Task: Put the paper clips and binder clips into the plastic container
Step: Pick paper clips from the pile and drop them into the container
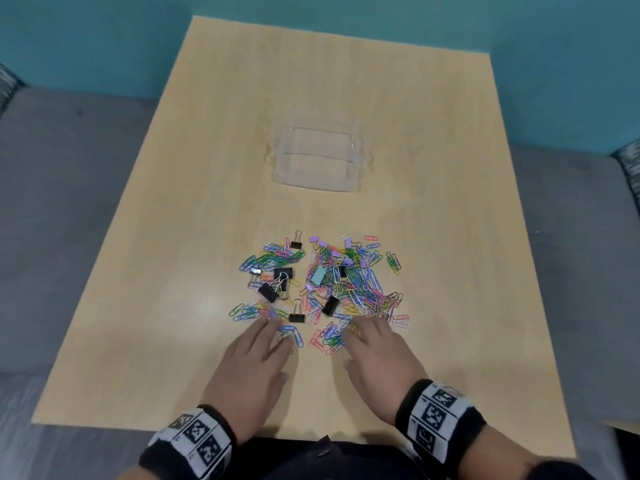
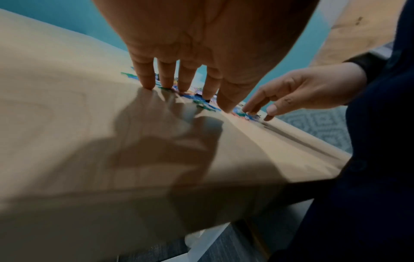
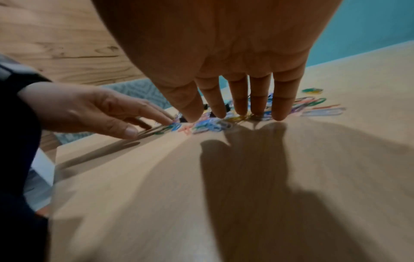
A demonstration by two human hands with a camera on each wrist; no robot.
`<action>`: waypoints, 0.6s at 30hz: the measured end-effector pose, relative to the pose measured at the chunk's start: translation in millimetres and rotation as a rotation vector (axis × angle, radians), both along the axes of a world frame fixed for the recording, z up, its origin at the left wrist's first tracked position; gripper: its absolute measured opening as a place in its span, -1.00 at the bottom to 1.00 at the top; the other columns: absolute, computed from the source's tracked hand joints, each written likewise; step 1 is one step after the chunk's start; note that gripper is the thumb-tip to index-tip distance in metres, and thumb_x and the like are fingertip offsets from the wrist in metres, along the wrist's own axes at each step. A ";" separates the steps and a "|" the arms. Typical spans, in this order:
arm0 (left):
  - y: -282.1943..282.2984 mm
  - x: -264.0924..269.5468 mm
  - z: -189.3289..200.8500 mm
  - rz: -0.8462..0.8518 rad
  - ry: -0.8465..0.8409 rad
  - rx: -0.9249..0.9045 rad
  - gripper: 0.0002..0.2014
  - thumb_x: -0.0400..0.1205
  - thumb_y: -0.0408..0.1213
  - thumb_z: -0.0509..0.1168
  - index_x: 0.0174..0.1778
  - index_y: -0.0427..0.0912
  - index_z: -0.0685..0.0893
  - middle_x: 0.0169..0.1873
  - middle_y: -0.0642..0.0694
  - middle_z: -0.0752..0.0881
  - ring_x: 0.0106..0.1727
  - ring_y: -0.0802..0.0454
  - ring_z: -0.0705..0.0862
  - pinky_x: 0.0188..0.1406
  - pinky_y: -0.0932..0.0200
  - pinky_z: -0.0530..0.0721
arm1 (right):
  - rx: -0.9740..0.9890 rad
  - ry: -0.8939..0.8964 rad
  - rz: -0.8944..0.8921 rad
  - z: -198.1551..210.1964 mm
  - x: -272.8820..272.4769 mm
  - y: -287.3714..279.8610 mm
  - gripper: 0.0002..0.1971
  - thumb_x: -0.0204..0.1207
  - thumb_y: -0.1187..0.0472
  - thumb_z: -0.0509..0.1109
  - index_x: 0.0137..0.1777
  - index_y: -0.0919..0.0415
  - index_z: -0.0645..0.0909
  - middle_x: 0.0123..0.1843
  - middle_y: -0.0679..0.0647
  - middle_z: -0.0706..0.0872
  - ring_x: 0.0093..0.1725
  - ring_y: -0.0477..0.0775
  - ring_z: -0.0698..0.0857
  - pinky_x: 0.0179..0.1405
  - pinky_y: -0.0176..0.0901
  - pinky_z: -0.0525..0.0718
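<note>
A heap of coloured paper clips [image 1: 349, 285] mixed with black, lilac and pale blue binder clips [image 1: 330, 305] lies spread on the wooden table [image 1: 173, 271] just beyond both hands. The clear plastic container [image 1: 318, 159] stands farther back, at the table's middle, with nothing in it. My left hand [image 1: 256, 355] lies flat with straight fingers, fingertips [image 2: 147, 85] touching the heap's near left edge. My right hand [image 1: 377, 344] is also flat, its fingertips [image 3: 277, 115] resting on clips at the near right edge. Neither hand holds anything.
A grey carpet [image 1: 69, 202] surrounds the table, and a teal wall [image 1: 104, 36] rises behind it. Bare tabletop lies between the heap and the container and on both sides. A second wooden surface [image 3: 56, 35] shows behind the left hand in the right wrist view.
</note>
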State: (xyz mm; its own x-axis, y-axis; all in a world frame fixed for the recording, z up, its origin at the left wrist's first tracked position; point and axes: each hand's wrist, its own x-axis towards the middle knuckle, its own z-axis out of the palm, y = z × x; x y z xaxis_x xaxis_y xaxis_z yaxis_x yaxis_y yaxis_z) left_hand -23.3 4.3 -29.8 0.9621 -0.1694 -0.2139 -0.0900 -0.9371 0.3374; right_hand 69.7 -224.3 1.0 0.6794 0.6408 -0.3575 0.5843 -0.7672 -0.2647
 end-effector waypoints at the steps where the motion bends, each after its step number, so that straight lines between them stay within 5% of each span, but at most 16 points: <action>1: -2.7 2.9 -1.3 -0.035 -0.010 0.004 -0.53 0.53 -0.07 0.18 0.37 -0.09 0.52 0.49 -0.25 0.42 0.55 -0.27 0.32 0.31 -0.20 0.54 | 0.013 -0.010 0.025 -1.0 -0.8 5.4 -0.55 0.38 0.08 0.39 0.28 0.12 0.50 0.31 0.13 0.53 0.26 0.26 0.52 -0.02 0.11 0.67; 3: -4.9 9.5 -0.3 -0.011 -0.042 0.008 -0.54 0.53 -0.08 0.23 0.34 -0.13 0.55 0.47 -0.27 0.42 0.53 -0.29 0.33 0.31 -0.21 0.53 | 0.060 -0.024 0.053 -3.1 2.3 13.6 -0.54 0.39 0.07 0.39 0.30 0.10 0.49 0.34 0.12 0.53 0.32 0.23 0.47 0.04 0.12 0.66; 5: -1.7 14.8 4.7 0.187 -0.060 0.017 -0.46 0.50 -0.03 0.33 0.39 -0.16 0.50 0.45 -0.28 0.41 0.46 -0.32 0.37 0.29 -0.25 0.53 | 0.099 -0.021 0.003 -4.7 8.1 12.8 -0.51 0.46 0.06 0.33 0.40 0.10 0.43 0.41 0.14 0.47 0.40 0.23 0.39 0.18 0.18 0.61; 8: 8.4 18.4 6.8 0.491 -0.019 0.008 -0.18 0.38 0.15 0.48 0.48 -0.16 0.39 0.43 -0.26 0.40 0.35 -0.31 0.39 0.19 -0.25 0.54 | 0.039 -0.021 -0.270 -3.4 19.3 -0.5 -0.30 0.45 -0.06 0.36 0.56 0.09 0.24 0.53 0.16 0.30 0.46 0.25 0.29 0.25 0.21 0.55; 12: 6.6 25.9 0.9 0.405 -0.003 0.068 -0.10 0.26 0.26 0.50 0.42 -0.20 0.46 0.37 -0.26 0.48 0.22 -0.29 0.44 0.09 -0.20 0.58 | -0.120 0.004 -0.425 -7.2 27.8 -1.6 -0.10 0.37 -0.31 0.34 0.62 0.00 0.04 0.54 0.08 0.23 0.35 0.22 0.30 0.15 0.11 0.56; 18: -9.9 43.2 0.1 0.343 -0.010 0.047 -0.30 0.29 0.12 0.54 0.30 -0.08 0.55 0.30 -0.21 0.52 0.18 -0.23 0.39 0.07 -0.15 0.59 | -0.086 -0.024 -0.321 -14.3 36.7 23.2 -0.26 0.45 -0.18 0.35 0.57 0.05 0.20 0.40 0.09 0.37 0.26 0.20 0.34 0.05 0.05 0.59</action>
State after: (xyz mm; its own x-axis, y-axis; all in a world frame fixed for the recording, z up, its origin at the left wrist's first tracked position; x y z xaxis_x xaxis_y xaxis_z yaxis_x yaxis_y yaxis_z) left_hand 19.9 -5.6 -29.7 0.9633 0.1741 -0.2046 0.2300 -0.9279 0.2935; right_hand 106.3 -201.1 -13.3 0.8509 0.3605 -0.3822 0.3142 -0.9322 -0.1796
